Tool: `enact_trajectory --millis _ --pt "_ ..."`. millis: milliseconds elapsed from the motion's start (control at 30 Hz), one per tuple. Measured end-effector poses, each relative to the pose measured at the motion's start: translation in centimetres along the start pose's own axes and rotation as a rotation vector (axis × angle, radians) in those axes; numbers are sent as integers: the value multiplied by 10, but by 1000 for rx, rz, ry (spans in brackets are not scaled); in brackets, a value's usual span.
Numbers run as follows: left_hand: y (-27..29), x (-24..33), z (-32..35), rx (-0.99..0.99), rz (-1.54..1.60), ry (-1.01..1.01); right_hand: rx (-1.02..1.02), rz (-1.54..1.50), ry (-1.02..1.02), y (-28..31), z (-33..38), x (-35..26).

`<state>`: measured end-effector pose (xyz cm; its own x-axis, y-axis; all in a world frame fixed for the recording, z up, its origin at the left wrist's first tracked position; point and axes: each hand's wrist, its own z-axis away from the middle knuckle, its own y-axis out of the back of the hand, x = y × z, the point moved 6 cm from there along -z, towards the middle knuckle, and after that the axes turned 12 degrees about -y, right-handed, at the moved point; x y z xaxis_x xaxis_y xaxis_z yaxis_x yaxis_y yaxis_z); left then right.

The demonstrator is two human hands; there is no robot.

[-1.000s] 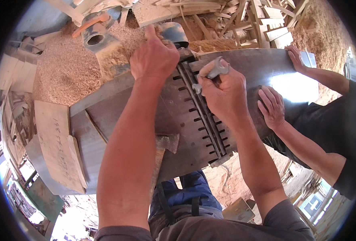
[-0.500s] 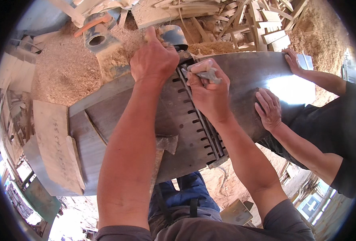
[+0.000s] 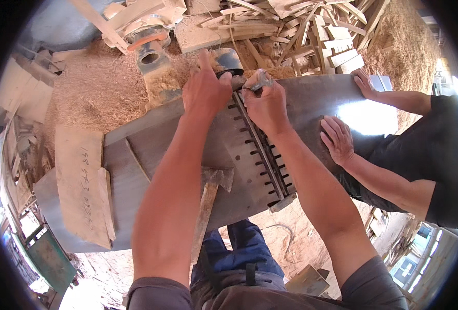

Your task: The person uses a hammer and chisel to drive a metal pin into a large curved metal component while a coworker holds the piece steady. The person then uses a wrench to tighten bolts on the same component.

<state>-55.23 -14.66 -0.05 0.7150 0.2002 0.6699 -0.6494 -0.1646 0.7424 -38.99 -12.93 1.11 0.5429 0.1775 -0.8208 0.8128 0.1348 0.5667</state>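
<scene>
A grey metal planer table [image 3: 146, 150] lies in front of me, with a slotted cutter gap [image 3: 262, 155] running away from me. My left hand [image 3: 206, 90] rests flat on the table at the far end of the gap, fingers together. My right hand [image 3: 265, 101] sits just right of it, closed around a small grey tool [image 3: 257, 78] pressed at the far end of the cutter. Its exact kind is hidden by my fingers. Below my left forearm a wooden-handled hammer [image 3: 208, 199] lies on the table.
Another person stands at the right with one hand [image 3: 337, 139] flat on the table and the other hand [image 3: 366, 82] at its far edge. A wooden board [image 3: 79, 186] lies at the left. Sawdust [image 3: 100, 88], wood offcuts [image 3: 301, 31] and a grey pipe fitting [image 3: 151, 54] are beyond.
My right hand has slid along the cutter gap away from me, up beside my left hand. The other person's near hand has stayed on the table.
</scene>
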Motion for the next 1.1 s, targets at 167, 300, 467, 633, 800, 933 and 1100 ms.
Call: enact_trajectory --millis 167,300,467,633,800,933,1100 --pt "53 2 123 284 155 -197 41 94 19 7 5 -4" --pt "81 -31 255 337 86 -124 32 92 58 4 4 -5" --pt "89 -45 344 255 -76 -254 -141 64 -118 -2 1 -5" --pt "86 -62 364 122 -106 -241 -150 192 -139 2 4 -7" --pt "91 -65 351 133 -71 -258 36 148 -107 26 6 -24" --pt "92 -69 328 123 -107 -260 19 319 -59 26 2 -19" --pt "101 -69 298 182 -85 -295 32 222 -262 28 -1 -3"
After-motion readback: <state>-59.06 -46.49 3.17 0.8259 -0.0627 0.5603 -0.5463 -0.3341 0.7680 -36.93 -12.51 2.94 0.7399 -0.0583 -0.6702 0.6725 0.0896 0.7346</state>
